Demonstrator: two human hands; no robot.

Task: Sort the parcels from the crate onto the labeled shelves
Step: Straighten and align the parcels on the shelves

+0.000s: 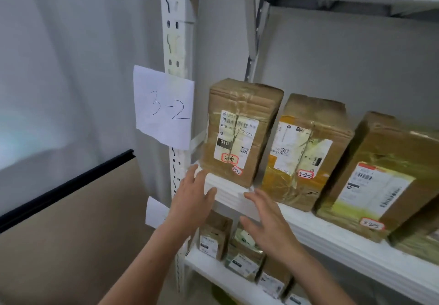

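Hovering below and to the right of the 3-2 sign (164,107), the left hand (190,197) has its fingers (193,174) straight and spread, grasping nothing. The tips reach the shelf (332,240) edge by the lower corner of the parcel marked 3-2-1 (240,131); whether they touch the cardboard I cannot tell. The right hand (268,224), further right of the sign and lower, is likewise flat and released, held in front of the shelf edge. That first parcel stands upright just right of the sign, its printed label and handwritten code facing outward, presumably so the code can be read against the sign. Further right of the sign come the parcel marked 3-2-2 (306,152) and then the parcel marked 3-2-3 (380,181), close together in code order, which suggests the row is being filled from the sign outward. The sign is taped to the upright post (175,43), marking this level. Below the sign, a second paper slip (155,212) hangs on the same post, and smaller parcels (213,238) sit on the lower shelf (213,269). With both hands empty and flat beside the first parcel, this reads as letting go or squaring it up. No crate is in view.
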